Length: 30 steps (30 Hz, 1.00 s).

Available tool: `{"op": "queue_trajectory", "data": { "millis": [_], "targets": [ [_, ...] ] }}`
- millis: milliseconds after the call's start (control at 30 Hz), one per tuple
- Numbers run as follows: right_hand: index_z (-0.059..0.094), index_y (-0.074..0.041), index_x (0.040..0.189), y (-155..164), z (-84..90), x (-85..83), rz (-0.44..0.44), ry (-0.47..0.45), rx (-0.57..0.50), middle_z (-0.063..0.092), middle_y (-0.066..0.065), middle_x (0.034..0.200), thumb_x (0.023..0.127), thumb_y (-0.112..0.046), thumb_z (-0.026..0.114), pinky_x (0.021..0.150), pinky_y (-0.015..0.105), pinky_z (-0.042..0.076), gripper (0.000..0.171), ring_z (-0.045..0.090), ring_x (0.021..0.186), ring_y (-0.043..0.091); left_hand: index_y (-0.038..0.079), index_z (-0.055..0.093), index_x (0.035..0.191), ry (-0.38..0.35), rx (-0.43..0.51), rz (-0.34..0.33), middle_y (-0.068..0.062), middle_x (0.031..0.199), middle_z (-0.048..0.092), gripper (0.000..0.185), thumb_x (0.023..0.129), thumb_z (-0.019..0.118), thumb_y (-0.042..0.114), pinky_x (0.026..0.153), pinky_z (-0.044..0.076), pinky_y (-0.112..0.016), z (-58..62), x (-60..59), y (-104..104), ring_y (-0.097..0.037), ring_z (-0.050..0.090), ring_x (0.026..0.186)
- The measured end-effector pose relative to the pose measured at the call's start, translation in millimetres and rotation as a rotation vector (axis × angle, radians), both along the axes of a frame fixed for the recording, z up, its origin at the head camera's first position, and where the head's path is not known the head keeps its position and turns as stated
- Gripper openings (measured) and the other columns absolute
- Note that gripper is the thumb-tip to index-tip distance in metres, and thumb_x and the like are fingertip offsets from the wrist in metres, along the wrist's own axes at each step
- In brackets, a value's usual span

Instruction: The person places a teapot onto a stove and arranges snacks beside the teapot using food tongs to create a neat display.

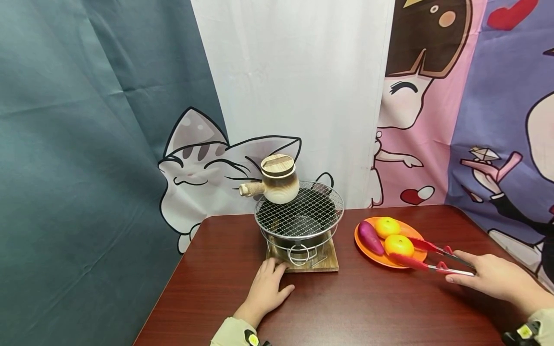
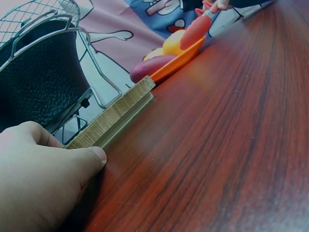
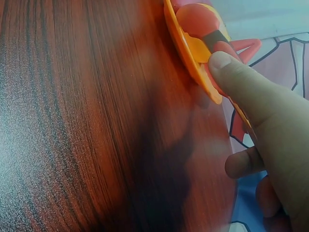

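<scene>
My right hand holds a pair of red-tipped tongs by their arms, at the right of the table. The tong tips lie on either side of the front tangerine on an orange plate. Behind that fruit sits a second tangerine, with a purple sweet potato at its left. My left hand rests at the front left corner of a wooden board; in the left wrist view its thumb lies along the board's edge.
On the board stands a round black grill with a wire grate. A brown and cream side-handled teapot with a wooden lid sits on the grate's back left. Behind the table hangs a printed cartoon curtain.
</scene>
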State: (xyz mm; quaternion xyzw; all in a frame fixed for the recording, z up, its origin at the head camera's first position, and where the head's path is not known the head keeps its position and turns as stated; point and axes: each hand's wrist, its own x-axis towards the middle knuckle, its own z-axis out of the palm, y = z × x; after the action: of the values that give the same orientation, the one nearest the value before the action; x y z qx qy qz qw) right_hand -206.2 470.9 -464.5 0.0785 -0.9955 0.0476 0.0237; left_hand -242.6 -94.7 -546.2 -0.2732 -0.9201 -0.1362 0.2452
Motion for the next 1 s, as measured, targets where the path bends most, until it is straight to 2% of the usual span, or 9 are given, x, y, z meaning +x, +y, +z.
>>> {"op": "queue_trajectory", "data": {
  "millis": [367, 1000],
  "targets": [
    [0.061, 0.008, 0.127, 3, 0.4, 1.4, 0.006, 0.020, 0.014, 0.070, 0.026, 0.097, 0.084, -0.068, 0.066, 0.068, 0.060, 0.054, 0.087, 0.070, 0.084, 0.038, 0.018, 0.063, 0.125, -0.004, -0.003, 0.005, -0.004, 0.119, 0.052, 0.054, 0.080, 0.080, 0.043, 0.097, 0.045, -0.044, 1.5, 1.1, 1, -0.025, 0.051, 0.112],
    [0.064, 0.006, 0.125, 3, 17.3, 0.5, 0.041, 0.091, 0.016, 0.071, 0.023, 0.096, 0.083, -0.063, 0.071, 0.071, 0.061, 0.054, 0.082, 0.070, 0.083, 0.036, 0.018, 0.063, 0.124, 0.002, -0.007, 0.010, -0.004, 0.118, 0.052, 0.053, 0.080, 0.080, 0.043, 0.097, 0.045, -0.044, -0.8, 0.4, 1, -0.025, 0.051, 0.111]
  ]
}}
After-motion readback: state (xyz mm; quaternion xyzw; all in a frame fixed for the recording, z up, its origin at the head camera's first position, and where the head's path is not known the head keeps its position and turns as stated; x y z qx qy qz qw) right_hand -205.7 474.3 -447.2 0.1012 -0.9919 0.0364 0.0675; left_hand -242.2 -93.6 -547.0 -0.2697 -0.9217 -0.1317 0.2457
